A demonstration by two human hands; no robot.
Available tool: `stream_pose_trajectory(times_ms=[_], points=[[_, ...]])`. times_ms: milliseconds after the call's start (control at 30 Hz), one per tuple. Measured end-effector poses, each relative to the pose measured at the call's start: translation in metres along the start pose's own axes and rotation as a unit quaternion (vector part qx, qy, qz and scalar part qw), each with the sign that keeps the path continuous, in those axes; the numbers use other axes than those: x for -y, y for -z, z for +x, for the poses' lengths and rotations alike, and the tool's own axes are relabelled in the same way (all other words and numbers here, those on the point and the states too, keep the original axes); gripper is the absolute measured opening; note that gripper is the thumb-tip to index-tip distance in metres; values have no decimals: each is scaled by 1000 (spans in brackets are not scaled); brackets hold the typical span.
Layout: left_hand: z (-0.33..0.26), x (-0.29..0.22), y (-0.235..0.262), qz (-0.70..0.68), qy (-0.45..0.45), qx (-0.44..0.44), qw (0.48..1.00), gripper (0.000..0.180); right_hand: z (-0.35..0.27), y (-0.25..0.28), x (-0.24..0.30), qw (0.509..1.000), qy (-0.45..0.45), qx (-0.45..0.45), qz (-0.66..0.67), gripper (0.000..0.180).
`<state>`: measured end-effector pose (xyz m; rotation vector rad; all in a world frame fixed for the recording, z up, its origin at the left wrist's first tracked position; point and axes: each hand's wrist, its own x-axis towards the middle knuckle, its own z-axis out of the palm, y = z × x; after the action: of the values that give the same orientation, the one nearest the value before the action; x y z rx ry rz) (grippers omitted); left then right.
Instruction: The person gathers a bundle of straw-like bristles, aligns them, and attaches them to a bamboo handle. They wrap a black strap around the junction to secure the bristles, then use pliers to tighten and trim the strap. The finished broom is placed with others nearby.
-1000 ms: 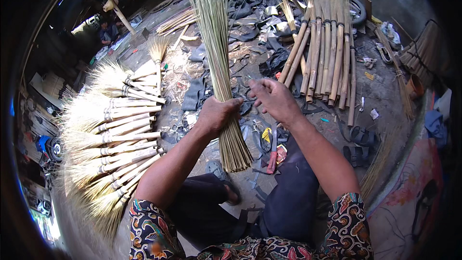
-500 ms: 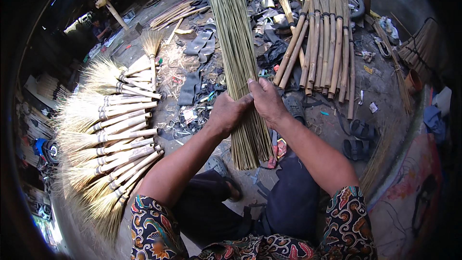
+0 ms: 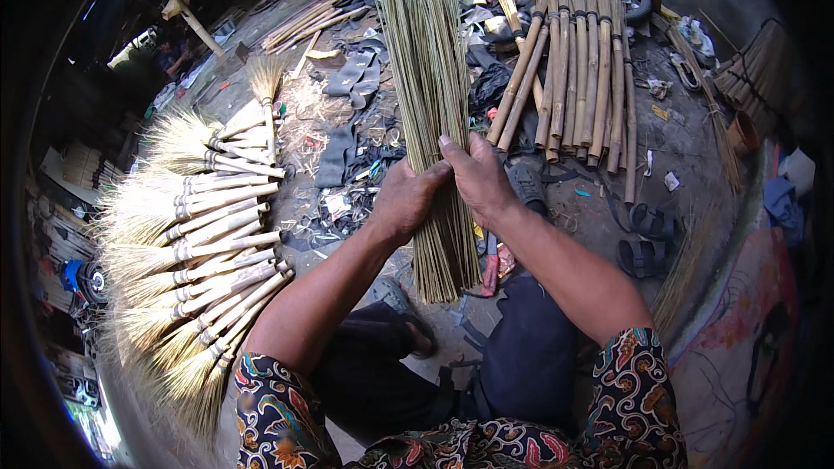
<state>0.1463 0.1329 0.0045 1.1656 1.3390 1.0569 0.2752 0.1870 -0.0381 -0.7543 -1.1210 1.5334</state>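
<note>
A thick bundle of thin green-brown sticks (image 3: 426, 61) stands almost upright in front of me, its cut lower end hanging just above my knees. My left hand (image 3: 404, 200) wraps around the bundle from the left. My right hand (image 3: 478, 178) clasps it from the right, fingers laid across the sticks. Both hands grip the bundle's lower third, close together. My dark trousers and patterned sleeves fill the lower part of the view.
Finished brooms with pale handles (image 3: 200, 234) lie fanned out in a pile at my left. A row of bamboo-handled brooms (image 3: 578, 78) lies at the upper right. Dark scraps and litter (image 3: 347, 130) cover the ground; sandals (image 3: 647, 239) sit at the right.
My right hand has come onto the stick bundle, beside my left hand. The bundle has shifted right and closer, now held with both hands.
</note>
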Motion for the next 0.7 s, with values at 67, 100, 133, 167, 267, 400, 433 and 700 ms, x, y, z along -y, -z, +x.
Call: stream_pose_trajectory(times_ms=[67, 100, 133, 167, 267, 400, 433, 700], points=[[0, 0, -1, -7, -11, 3, 1000, 31, -1, 1, 1, 999, -8, 11, 37, 31], [1, 0, -2, -12, -13, 3, 1000, 31, -1, 1, 1, 998, -12, 10, 60, 30], [1, 0, -2, -21, -12, 2, 1000, 31, 0, 1, 1, 998, -10, 12, 62, 30], [2, 1, -3, -31, -9, 2, 999, 31, 0, 1, 1, 998, -9, 6, 66, 31], [5, 2, -3, -20, -1, 3, 1000, 32, 1, 3, -1, 999, 6, -4, 40, 31], [7, 4, -4, -13, 6, 14, 1000, 30, 1, 5, -3, 1000, 10, -13, 7, 31], [7, 4, -4, -16, 7, 13, 1000, 30, 1, 6, -2, 1000, 7, -13, 16, 31], [6, -2, -5, 18, 40, 10, 999, 31, -4, 5, 3, 999, 14, 3, 33, 31]])
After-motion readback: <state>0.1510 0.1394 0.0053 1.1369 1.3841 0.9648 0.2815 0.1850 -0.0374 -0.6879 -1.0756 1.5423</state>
